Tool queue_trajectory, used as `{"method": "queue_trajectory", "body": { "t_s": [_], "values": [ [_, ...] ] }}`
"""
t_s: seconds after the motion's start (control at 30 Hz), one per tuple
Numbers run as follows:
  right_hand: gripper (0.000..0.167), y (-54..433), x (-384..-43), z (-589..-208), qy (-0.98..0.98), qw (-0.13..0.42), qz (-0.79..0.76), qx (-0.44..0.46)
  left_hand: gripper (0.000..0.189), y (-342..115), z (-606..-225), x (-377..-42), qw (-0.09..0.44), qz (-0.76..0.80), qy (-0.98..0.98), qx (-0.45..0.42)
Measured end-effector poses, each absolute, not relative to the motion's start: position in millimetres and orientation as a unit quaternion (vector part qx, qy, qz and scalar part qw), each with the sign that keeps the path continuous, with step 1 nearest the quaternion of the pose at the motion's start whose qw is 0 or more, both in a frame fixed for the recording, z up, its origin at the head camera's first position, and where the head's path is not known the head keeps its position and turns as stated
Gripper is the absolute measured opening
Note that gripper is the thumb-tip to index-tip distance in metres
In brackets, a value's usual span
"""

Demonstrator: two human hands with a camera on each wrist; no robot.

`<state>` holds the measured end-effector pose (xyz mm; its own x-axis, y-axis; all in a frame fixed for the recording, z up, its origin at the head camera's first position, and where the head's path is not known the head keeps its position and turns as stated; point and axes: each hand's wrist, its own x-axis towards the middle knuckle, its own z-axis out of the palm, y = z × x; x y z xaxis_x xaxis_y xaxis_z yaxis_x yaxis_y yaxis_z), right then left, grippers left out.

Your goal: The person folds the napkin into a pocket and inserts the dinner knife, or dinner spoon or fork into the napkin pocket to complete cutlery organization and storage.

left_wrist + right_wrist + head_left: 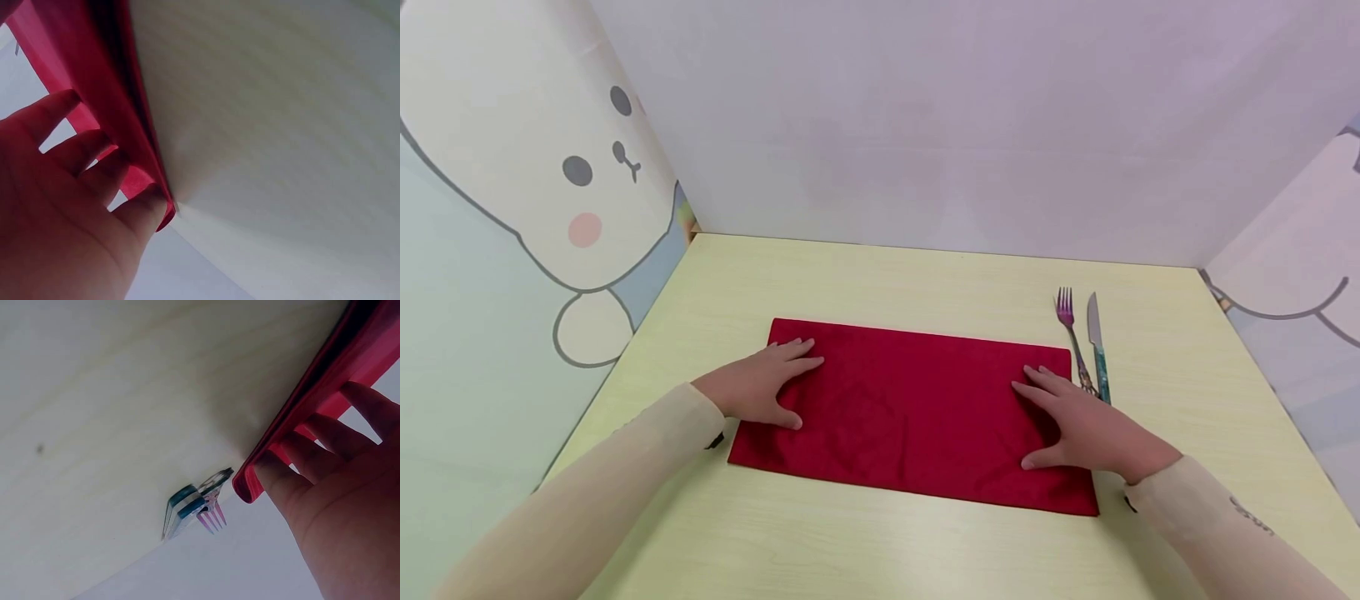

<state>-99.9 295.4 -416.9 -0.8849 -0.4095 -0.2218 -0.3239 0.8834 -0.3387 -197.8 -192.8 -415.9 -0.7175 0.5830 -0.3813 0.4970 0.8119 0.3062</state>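
A red cloth [910,408], folded into a long rectangle, lies flat on the table. Over its left end rests my left hand [762,383], fingers spread and straight. My right hand [1086,433] lies on the right end in much the same way, thumb apart from the fingers. Stacked layers show along the cloth's edge [300,412] in the right wrist view. In the left wrist view, the left fingertips touch the cloth's top [94,75]. Just beyond the right hand are a fork [1078,354] and a knife [1097,346], side by side, their handle ends partly hidden by that hand.
The pale wooden table [865,542] reaches back to a whitish curtain wall [925,142]. Printed cartoon panels [587,192] stand along the left and right sides. The fork and knife lie close to the cloth's right end.
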Motion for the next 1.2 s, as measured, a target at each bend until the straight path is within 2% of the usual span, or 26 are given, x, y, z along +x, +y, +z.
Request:
{"method": "queue_trajectory", "body": {
  "t_s": [0.23, 0.37, 0.77, 1.0, 1.2],
  "values": [
    [0.111, 295.3, -102.2, -416.2, 0.963, 0.136, -0.13, -0.194, 0.103, -188.9, -411.6, -197.6, 0.233, 0.075, 0.924, 0.293],
    [0.104, 288.4, -108.3, -412.5, 0.966, 0.117, -0.115, -0.202, 0.097, -177.3, -402.9, -198.5, 0.222, 0.068, 0.925, 0.299],
    [0.09, 230.4, -149.2, -403.9, 0.959, 0.118, -0.08, -0.244, 0.089, -103.2, -393.0, -214.9, 0.193, 0.017, 0.911, 0.364],
    [0.094, 202.0, -171.7, -402.2, 0.958, 0.125, -0.061, -0.252, 0.09, -64.6, -393.6, -221.9, 0.177, -0.006, 0.903, 0.392],
    [0.096, 191.6, -181.0, -401.7, 0.949, 0.141, -0.056, -0.278, 0.091, -53.9, -395.9, -225.1, 0.184, -0.003, 0.902, 0.39]
  ]
}}
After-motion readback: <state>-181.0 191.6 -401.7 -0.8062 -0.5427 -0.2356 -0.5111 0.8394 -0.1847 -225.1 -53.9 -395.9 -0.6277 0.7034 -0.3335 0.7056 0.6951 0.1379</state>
